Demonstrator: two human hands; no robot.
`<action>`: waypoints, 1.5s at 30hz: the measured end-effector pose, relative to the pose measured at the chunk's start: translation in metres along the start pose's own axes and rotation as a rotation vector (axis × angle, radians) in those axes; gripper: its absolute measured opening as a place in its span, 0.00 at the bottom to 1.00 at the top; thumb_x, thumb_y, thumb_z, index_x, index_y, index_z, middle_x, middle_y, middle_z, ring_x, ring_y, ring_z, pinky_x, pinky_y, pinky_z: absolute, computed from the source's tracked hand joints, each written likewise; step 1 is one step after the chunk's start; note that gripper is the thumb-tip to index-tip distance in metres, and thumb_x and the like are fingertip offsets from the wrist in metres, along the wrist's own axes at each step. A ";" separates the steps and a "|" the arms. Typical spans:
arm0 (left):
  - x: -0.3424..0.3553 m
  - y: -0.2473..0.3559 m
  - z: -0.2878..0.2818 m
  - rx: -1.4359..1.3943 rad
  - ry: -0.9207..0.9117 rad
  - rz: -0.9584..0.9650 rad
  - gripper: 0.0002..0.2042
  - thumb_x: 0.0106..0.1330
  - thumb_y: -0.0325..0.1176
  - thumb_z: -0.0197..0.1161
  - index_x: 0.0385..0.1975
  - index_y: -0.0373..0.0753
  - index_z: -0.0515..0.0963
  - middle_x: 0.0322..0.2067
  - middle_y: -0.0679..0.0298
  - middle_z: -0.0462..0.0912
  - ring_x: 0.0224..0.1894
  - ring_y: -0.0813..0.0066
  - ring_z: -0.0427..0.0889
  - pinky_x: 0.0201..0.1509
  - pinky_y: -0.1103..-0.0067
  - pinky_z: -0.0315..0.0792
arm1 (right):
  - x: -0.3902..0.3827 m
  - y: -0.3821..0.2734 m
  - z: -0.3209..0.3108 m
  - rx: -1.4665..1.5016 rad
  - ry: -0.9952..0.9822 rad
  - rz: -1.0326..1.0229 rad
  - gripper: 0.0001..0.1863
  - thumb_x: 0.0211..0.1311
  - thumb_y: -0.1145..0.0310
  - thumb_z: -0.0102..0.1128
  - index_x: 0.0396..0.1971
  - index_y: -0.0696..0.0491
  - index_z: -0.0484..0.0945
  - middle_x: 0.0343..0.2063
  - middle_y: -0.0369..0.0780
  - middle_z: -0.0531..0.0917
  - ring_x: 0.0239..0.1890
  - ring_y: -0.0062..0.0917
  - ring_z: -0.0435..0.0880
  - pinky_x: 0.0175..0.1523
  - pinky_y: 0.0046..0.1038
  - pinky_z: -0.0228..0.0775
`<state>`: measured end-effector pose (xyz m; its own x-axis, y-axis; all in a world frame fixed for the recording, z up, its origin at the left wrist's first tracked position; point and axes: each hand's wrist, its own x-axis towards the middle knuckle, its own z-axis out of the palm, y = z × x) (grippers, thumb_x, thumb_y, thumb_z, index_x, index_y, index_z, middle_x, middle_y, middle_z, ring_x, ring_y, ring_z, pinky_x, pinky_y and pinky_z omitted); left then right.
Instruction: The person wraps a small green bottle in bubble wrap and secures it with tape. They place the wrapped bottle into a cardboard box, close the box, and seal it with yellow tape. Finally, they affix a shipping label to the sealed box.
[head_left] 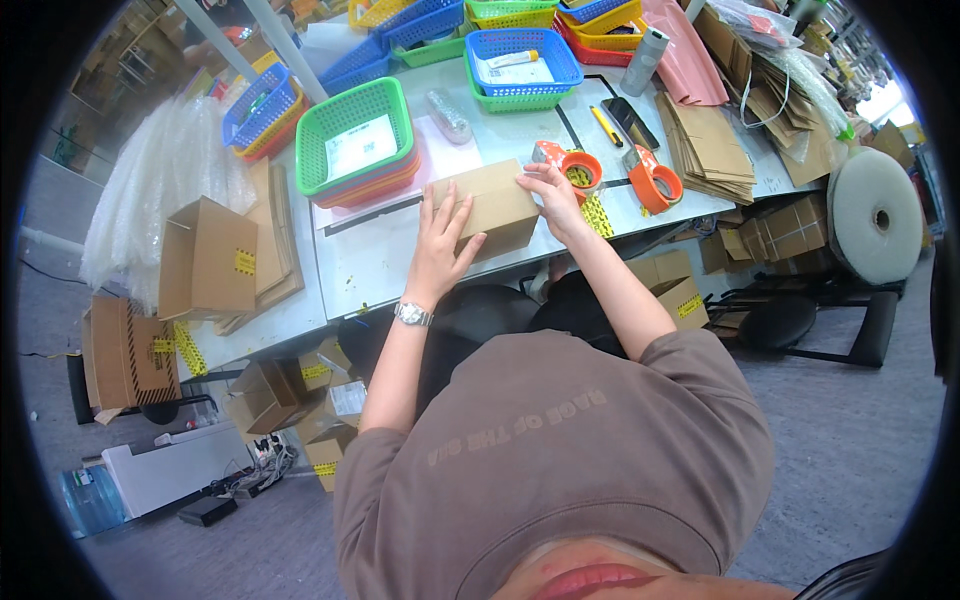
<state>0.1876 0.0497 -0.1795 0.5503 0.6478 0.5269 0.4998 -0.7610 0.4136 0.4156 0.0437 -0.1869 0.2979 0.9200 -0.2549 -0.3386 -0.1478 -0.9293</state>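
A brown cardboard box lies closed near the front edge of the white table. My left hand rests across the box's left end, fingers spread and thumb reaching toward its near side. A metal watch is on that wrist. At the box's right end, my right hand has its fingers bent together at the upper corner; its thumb is partly hidden. Just right of this hand stand an orange tape dispenser with yellow tape, and a second orange tape dispenser.
A green basket tops a stack on the left, and a blue basket stands farther back. A yellow cutter, a phone and flat cardboard lie to the right. An open box stands at far left beside bubble wrap.
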 end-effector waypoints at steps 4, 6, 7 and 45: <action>0.004 0.006 -0.003 0.023 -0.012 0.011 0.30 0.61 0.48 0.64 0.61 0.39 0.70 0.67 0.54 0.62 0.73 0.47 0.46 0.72 0.54 0.46 | 0.009 0.004 -0.001 -0.139 0.024 -0.105 0.23 0.56 0.66 0.68 0.49 0.53 0.71 0.41 0.38 0.79 0.47 0.23 0.77 0.51 0.32 0.69; 0.003 0.009 -0.004 0.086 -0.039 -0.001 0.32 0.59 0.51 0.65 0.61 0.40 0.70 0.67 0.55 0.62 0.73 0.50 0.47 0.73 0.54 0.44 | 0.009 0.008 0.001 -0.294 0.042 -0.210 0.22 0.58 0.65 0.66 0.50 0.54 0.70 0.43 0.40 0.79 0.50 0.28 0.77 0.56 0.36 0.67; 0.002 0.008 -0.005 0.142 -0.054 -0.012 0.33 0.58 0.52 0.66 0.61 0.41 0.71 0.67 0.57 0.63 0.73 0.52 0.48 0.73 0.54 0.43 | -0.002 -0.001 0.011 -0.640 0.085 -0.495 0.23 0.60 0.64 0.63 0.53 0.55 0.69 0.47 0.42 0.77 0.54 0.31 0.75 0.60 0.37 0.64; 0.007 0.023 0.003 0.268 -0.115 -0.013 0.44 0.53 0.47 0.70 0.66 0.31 0.57 0.67 0.52 0.61 0.70 0.61 0.59 0.73 0.66 0.52 | 0.013 -0.091 -0.154 -1.326 0.518 -0.475 0.37 0.38 0.54 0.73 0.49 0.55 0.69 0.36 0.49 0.84 0.41 0.44 0.84 0.46 0.40 0.75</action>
<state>0.2050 0.0370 -0.1689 0.6073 0.6687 0.4290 0.6579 -0.7259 0.2003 0.5875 0.0127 -0.1471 0.5149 0.7904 0.3318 0.8260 -0.3538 -0.4389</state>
